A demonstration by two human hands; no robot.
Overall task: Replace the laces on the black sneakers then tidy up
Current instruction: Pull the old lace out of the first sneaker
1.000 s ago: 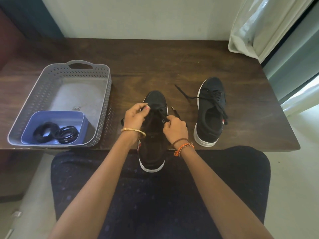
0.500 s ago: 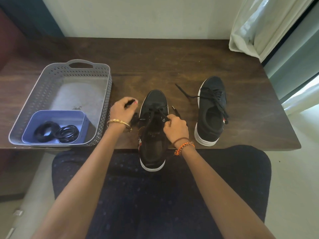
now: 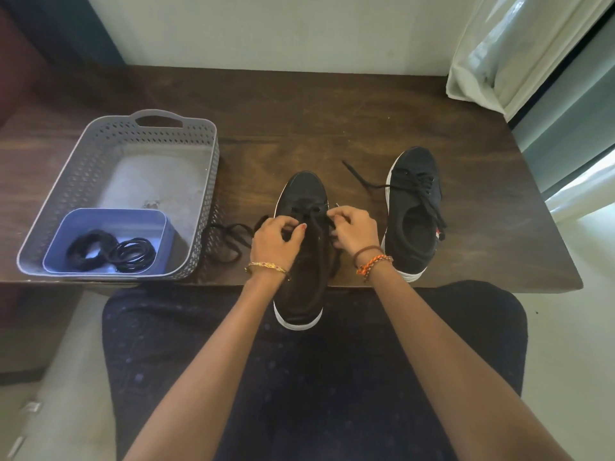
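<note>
A black sneaker with a white sole [image 3: 304, 191] lies toe-away across the table's front edge, its heel over my lap. My left hand [image 3: 276, 241] pinches its black lace [image 3: 229, 236] at the left eyelets; the loose end trails left over the table. My right hand [image 3: 354, 229] grips the lace at the right eyelets. The second black sneaker [image 3: 414, 207] stands to the right, laced, with one lace end stretched out to the left. A blue box [image 3: 103, 217] holds coiled black laces [image 3: 111, 251].
The blue box sits in the near corner of a grey perforated basket [image 3: 206, 181] at the table's left. The dark wooden table [image 3: 299, 118] runs back to a wall. A white curtain [image 3: 519, 44] hangs at the back right.
My left hand pulled the lace out to the left, then came back to the left eyelets. A length of lace now lies loose on the table at the left. My right hand shifted slightly forward.
</note>
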